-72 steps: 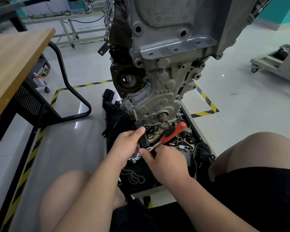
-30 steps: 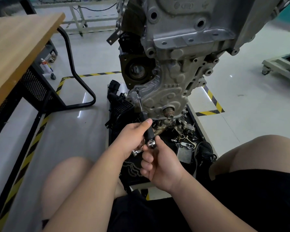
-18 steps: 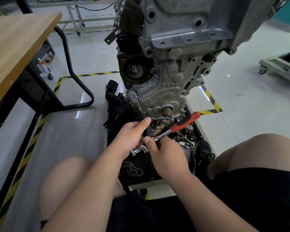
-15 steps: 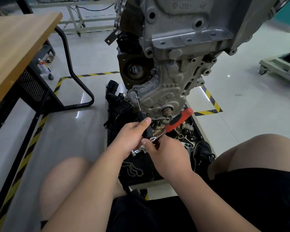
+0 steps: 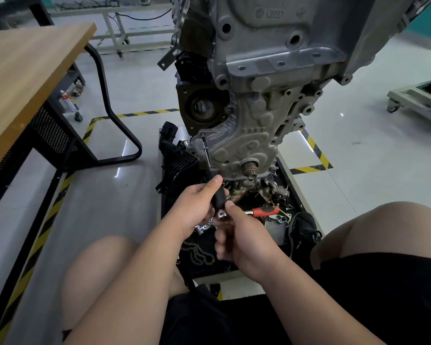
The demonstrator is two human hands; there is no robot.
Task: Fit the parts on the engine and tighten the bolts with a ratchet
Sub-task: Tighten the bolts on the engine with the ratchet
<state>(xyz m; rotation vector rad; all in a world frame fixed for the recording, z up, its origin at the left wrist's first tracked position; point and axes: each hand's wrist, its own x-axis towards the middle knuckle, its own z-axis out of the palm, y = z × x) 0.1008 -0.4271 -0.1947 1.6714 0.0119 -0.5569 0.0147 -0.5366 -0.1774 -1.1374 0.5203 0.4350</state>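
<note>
A grey engine (image 5: 271, 78) hangs in front of me, its cast front cover (image 5: 241, 148) facing me. A long extension bar (image 5: 207, 155) runs from a bolt at the cover's lower left down to a black grip. My left hand (image 5: 197, 207) holds that black grip, thumb on top. My right hand (image 5: 237, 235) grips the ratchet at its chrome head (image 5: 222, 215); the red and black handle (image 5: 264, 210) points right, almost level. The head sits at the bar's lower end.
Below the engine a black tray (image 5: 301, 205) holds several loose metal parts, a chain (image 5: 199, 255) and a black plastic housing (image 5: 177, 163). A wooden workbench (image 5: 28, 78) with a black frame stands at left. Yellow-black tape marks the floor. My bare knees flank the tray.
The ratchet handle has swung down from pointing up-right to lying almost level on the right. My left hand has kept its hold on the bar's grip.
</note>
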